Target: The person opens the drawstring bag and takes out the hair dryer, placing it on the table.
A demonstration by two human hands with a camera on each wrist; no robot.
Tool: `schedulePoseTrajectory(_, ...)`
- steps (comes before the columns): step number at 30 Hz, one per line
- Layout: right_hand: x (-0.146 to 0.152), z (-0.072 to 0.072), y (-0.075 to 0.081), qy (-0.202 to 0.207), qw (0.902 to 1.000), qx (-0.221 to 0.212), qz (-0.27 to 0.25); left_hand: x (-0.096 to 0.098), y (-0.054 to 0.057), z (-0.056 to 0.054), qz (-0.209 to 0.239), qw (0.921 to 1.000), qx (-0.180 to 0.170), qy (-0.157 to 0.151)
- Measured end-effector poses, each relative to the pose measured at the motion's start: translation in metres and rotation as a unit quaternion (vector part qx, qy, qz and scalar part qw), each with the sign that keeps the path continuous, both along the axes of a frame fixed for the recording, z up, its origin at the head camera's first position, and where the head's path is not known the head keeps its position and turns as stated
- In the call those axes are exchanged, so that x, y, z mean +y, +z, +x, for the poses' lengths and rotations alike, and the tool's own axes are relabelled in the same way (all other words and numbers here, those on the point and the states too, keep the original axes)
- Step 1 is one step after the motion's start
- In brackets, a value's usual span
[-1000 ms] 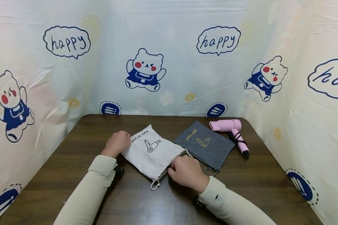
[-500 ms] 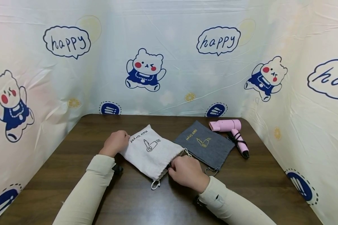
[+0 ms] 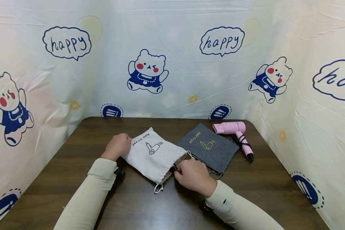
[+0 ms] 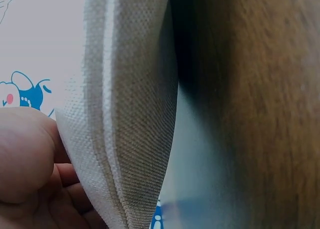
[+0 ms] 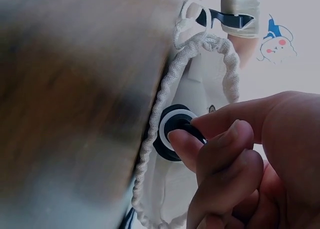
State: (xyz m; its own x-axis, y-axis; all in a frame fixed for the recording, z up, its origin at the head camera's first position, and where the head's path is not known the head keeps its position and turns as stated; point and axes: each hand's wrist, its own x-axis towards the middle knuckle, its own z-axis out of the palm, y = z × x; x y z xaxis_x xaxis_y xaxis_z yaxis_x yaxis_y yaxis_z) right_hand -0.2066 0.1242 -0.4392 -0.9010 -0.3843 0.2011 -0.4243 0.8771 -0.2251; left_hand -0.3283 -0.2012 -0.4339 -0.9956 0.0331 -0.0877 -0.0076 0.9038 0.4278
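A white drawstring bag (image 3: 158, 156) printed "Hair Dryer" lies on the table, its mouth towards the lower right. My left hand (image 3: 116, 147) grips the bag's closed far-left corner; in the left wrist view its fingers curl round the seamed cloth edge (image 4: 110, 114). At the bag's mouth is my right hand (image 3: 196, 176). There, in the right wrist view, a black round end with a pale ring (image 5: 167, 149) shows inside the gathered opening. Thumb and forefinger pinch a short black cord (image 5: 197, 134) coming from its centre. The rest of that object is hidden in the bag.
A dark grey "Hair Dryer" pouch (image 3: 210, 147) lies flat just right of the white bag. Against its far-right side rests a pink hair dryer (image 3: 230, 128) with black cord wrapped round its handle. A printed curtain (image 3: 178, 64) encloses the brown table (image 3: 149, 210).
My right hand has shifted slightly right, away from the bag's mouth, and more of the black object shows there. My left hand and the bag have edged slightly left.
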Motion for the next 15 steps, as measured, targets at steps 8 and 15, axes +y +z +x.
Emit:
schedulePoseTrajectory(8,0.0036,0.0006,-0.0007,0.001,1.0,-0.003,-0.004,-0.0014,0.0006,0.0018,-0.004,1.0,0.001,0.0)
schedulePoseTrajectory(15,0.0062,0.002,-0.0001,-0.001,1.0,0.005,-0.006,-0.0013,0.0006,0.0031,-0.008,1.0,0.005,0.003)
